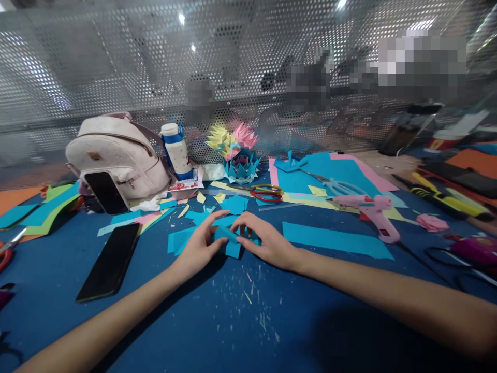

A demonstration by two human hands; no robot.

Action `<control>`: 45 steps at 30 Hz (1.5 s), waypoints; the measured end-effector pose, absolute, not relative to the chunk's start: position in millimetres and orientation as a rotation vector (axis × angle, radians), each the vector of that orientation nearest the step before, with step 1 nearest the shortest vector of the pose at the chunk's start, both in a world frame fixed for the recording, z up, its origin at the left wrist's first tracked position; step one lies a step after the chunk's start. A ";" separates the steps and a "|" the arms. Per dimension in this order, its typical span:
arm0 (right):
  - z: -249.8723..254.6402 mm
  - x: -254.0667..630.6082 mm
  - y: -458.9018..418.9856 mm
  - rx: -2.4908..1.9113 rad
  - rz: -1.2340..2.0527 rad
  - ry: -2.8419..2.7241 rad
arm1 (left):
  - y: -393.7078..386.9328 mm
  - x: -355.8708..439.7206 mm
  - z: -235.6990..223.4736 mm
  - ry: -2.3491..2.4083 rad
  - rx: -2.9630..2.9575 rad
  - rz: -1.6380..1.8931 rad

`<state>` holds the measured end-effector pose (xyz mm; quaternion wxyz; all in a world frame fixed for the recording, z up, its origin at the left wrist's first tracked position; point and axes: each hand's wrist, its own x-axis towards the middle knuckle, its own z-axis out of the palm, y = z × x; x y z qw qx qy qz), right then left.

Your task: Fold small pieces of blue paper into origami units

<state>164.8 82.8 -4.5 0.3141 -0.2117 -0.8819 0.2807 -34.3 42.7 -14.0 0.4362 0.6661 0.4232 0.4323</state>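
Fingertips of the right hand (267, 241) pinch the right end of a small blue paper piece (225, 233), held just above the bench (186, 331) in the middle of the scene. The left hand (199, 244) is curved, its thumb against the left part of the piece and its forefinger arched on the far side; I cannot tell whether it grips. More blue scraps (176, 241) lie beneath and around both hands.

Nearer are fine paper shreds (248, 296). To the right lies a long blue strip (334, 240), with a pink glue gun (375, 210) just beyond its right end. To the left, a black phone (111, 264) lies flat.

Just beyond the hands are scissors (267, 194) with red and yellow handles. Farther off, yellow (219, 139) and pink paper flowers (245, 135) stand above a blue one (241, 168). Far left of them stand a white bottle (178, 154) and a pale backpack (112, 147), with a second phone (106, 192) leaning on it. Far right, a blue sheet (345, 170) overlaps a pink one (375, 175). A perforated panel (143, 67) rises behind everything.
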 end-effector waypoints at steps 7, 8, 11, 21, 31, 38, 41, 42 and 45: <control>-7.6 157.7 79.7 -0.715 1.097 -2.169 | 35.9 -26.7 -16.9 1.120 1.792 0.957; -8.3 158.0 80.9 -0.722 1.133 -2.139 | 36.9 -27.9 -15.3 1.145 1.777 0.961; -11.7 159.7 85.3 -0.746 1.226 -2.077 | 40.9 -32.3 -10.0 1.212 1.675 0.997; -12.0 160.6 90.8 -0.708 1.357 -1.965 | 40.2 -31.2 -17.5 1.269 1.465 1.061; -9.3 160.2 88.9 -0.803 1.239 -2.069 | 39.2 -33.7 -18.6 1.274 1.588 1.000; -11.8 161.5 88.4 -0.793 1.125 -2.134 | 37.8 -32.9 -18.2 1.316 1.656 0.969; -12.1 161.6 88.1 -0.788 1.117 -2.145 | 37.8 -33.2 -19.1 1.326 1.677 0.974; -12.0 161.6 87.9 -0.789 1.116 -2.144 | 37.9 -33.2 -19.7 1.335 1.680 0.983; -11.5 161.8 87.5 -0.794 1.118 -2.126 | 38.2 -33.2 -21.8 1.366 1.668 1.010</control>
